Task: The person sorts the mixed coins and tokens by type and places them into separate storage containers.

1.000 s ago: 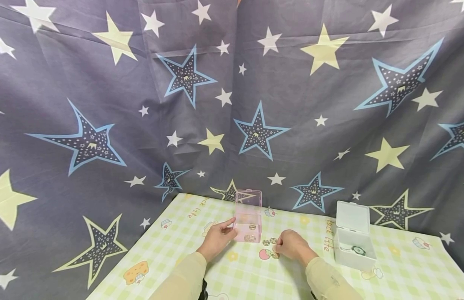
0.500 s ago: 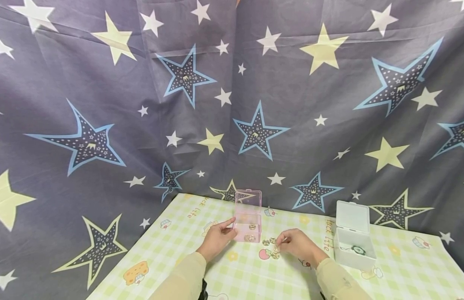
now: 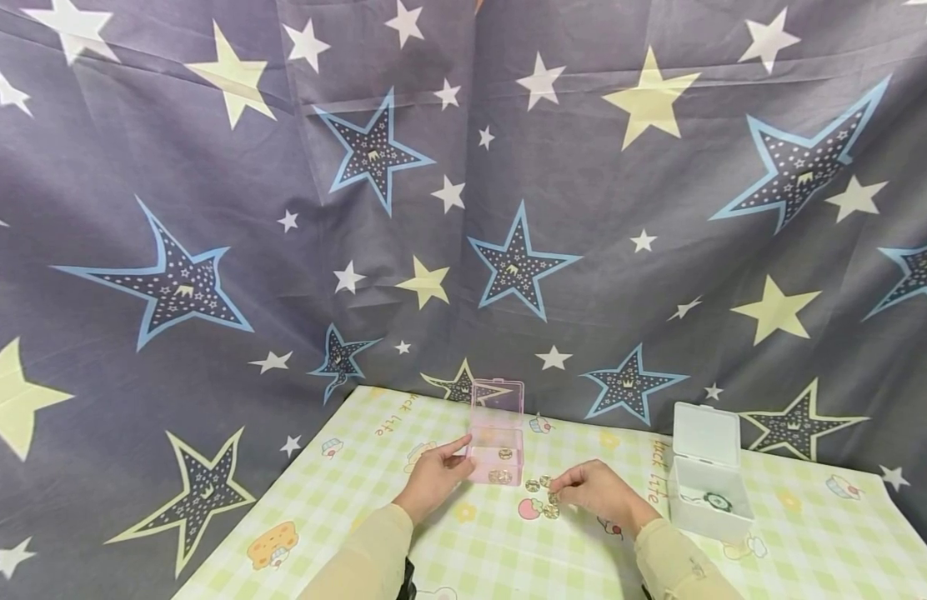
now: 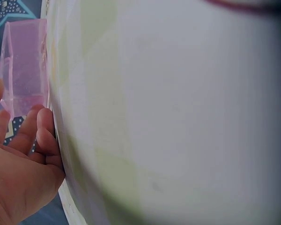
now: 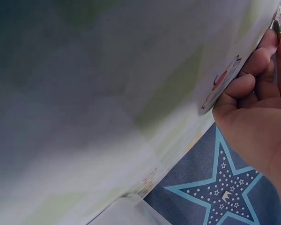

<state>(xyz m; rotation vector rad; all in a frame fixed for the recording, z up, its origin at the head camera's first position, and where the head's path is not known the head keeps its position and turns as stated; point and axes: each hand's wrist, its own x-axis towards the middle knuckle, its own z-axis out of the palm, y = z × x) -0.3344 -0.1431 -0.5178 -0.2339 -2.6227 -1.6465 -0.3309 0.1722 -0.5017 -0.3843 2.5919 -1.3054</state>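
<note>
A clear pink plastic box (image 3: 495, 467) stands with its lid raised, several round gold coin-like discs (image 3: 501, 477) inside. My left hand (image 3: 433, 479) holds the box by its left side, thumb toward the front; in the left wrist view, the outer fingers of that hand are curled beside the pink box (image 4: 25, 65). Just right of the box, more gold discs (image 3: 533, 485) lie on the cloth. Over them, my right hand (image 3: 598, 492) pinches one gold disc (image 5: 277, 28) between thumb and forefinger, seen edge-on in the right wrist view.
On the right stands a white box (image 3: 709, 508) with its lid up and a green ring-shaped item (image 3: 716, 501) inside. A green checked cloth (image 3: 343, 508) covers the table. A dark star-patterned curtain (image 3: 403, 233) hangs behind the table.
My right hand has drawn slightly right and its fingers show more clearly, with a gold disc at the fingertips. The left hand and both boxes stay in place.
</note>
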